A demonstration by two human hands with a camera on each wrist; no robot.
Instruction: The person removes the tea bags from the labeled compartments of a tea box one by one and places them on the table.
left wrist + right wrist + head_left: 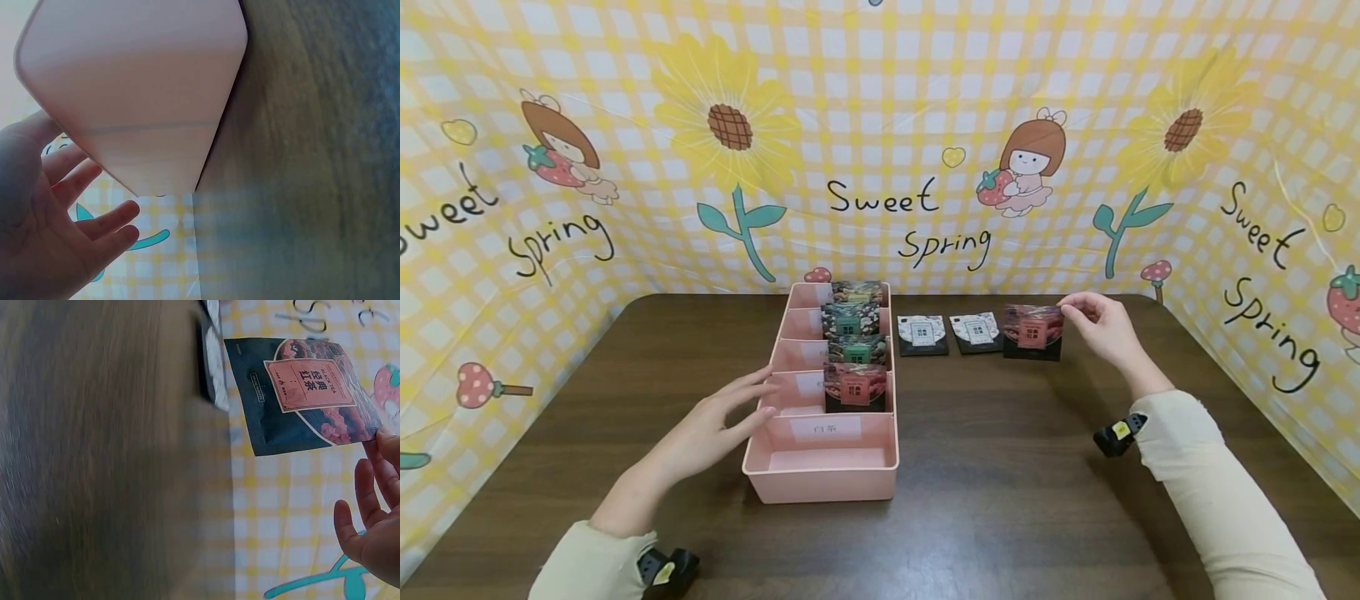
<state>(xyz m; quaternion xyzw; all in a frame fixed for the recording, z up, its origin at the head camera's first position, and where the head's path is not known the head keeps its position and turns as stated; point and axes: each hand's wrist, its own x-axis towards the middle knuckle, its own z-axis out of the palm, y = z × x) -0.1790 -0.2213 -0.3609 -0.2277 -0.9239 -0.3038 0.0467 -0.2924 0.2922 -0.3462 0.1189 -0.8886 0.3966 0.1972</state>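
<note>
Right of the box (822,487), beyond two white packets (922,336), the red packet (1032,335) is pinched at its upper right corner by the right hand (1102,330), its body held out from the fingers toward the box, roughly upright. The left hand (706,430), fingers loosely spread, is placed at the box's left rim, farther away.

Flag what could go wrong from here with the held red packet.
Slip: the right grip pinches the held red packet at one corner only, so it may twist or drop.
Bump: the nearest white-topped packet lies right beside it and could get nudged.
Mix-up: if it goes into the pink box, the empty front compartment adjoins the one holding a similar red packet.
</note>
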